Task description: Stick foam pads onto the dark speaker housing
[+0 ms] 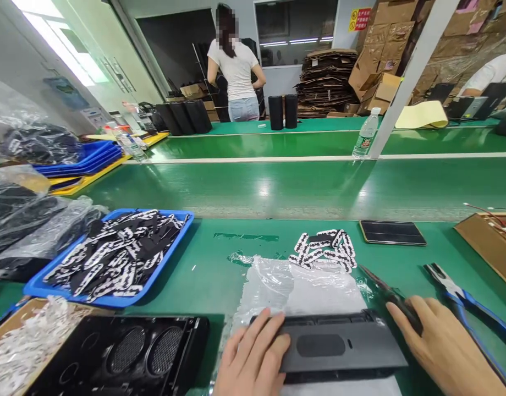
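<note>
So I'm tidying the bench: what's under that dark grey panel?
The dark grey panel lies on a clear plastic bag over white sheet. The left hand covers its left end; beneath that is hidden.

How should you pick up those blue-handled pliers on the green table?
Probably by the two blue handles of the pliers, coming from the near right side. They lie flat, metal jaws pointing away to the left, handles trailing toward the right hand. The handles are longest and rubbery-looking, so fingers can likely wrap them.

Tray (34, 287) left of plastic sheet (294, 286) — panel (335, 344) on sheet, pliers (463, 300) right, phone (392, 232) behind.
</note>
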Demonstrator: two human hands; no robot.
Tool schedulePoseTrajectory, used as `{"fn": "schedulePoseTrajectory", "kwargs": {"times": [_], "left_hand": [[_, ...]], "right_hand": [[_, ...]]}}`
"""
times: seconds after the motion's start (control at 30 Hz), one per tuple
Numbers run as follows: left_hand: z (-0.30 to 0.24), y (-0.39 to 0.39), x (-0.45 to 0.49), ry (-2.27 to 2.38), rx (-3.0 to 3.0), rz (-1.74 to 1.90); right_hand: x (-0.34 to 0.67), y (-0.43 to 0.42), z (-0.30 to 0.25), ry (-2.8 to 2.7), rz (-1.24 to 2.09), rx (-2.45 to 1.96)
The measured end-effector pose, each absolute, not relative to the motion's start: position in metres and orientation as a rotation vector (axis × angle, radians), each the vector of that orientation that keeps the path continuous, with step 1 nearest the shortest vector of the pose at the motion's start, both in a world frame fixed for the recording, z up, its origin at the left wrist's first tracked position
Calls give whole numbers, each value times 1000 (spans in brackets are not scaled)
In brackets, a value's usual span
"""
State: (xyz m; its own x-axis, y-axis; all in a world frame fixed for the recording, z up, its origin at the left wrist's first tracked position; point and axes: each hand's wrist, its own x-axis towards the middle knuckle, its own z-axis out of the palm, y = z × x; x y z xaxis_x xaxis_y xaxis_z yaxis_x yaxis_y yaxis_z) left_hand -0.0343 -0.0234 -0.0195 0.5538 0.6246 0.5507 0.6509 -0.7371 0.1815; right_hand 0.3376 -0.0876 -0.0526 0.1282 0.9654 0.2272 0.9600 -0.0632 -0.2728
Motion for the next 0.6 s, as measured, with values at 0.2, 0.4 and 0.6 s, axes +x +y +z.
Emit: {"fn": "schedulePoseTrajectory", "kwargs": {"times": [0.2,0.4,0.6], "left_hand": [[-26,-15,-21,-769,-2498,-1151],[-17,-5,-24,-585,-2546,-1134],[-17,-27,-41,-964,-2851,-1009]], "right_hand": [[290,-74,8,-1973,-80,-1720],[228,-61,36,-2304,192,-1224],[212,-66,4,-2165,269,-1299]]}}
